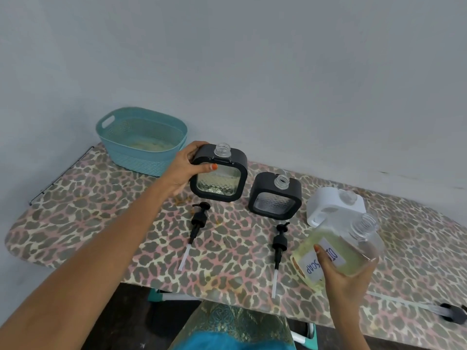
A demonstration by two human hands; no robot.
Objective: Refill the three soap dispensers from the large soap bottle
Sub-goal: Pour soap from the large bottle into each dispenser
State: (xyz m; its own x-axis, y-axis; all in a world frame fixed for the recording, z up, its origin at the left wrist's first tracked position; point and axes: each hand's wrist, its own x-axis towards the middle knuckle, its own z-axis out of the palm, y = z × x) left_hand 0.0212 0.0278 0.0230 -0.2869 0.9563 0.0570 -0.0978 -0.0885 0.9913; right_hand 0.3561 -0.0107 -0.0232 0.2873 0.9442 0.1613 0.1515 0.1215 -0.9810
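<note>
The left hand (187,168) grips the left black dispenser (218,178) by its upper left corner, thumb across the front and fingers curled over the top; the dispenser tilts slightly, its threaded neck open, with a little liquid low behind its patterned window; I cannot tell whether its base touches the board. The right hand (346,279) holds the large soap bottle (338,253) from beneath, fingers wrapped round its body; the bottle is uncapped, tipped with its neck pointing up and away, part full of pale yellow soap, and bears a handwritten label. A second black dispenser (275,198) stands in the middle, neck open; a white dispenser (331,203) stands to its right, partly hidden behind the bottle. Two black pump heads lie on the leopard-print ironing board (101,210): one pump (198,221) just in front of the held dispenser, the other pump (280,245) in front of the middle one. A teal basket (141,147) sits at the board's far left, against the wall.
</note>
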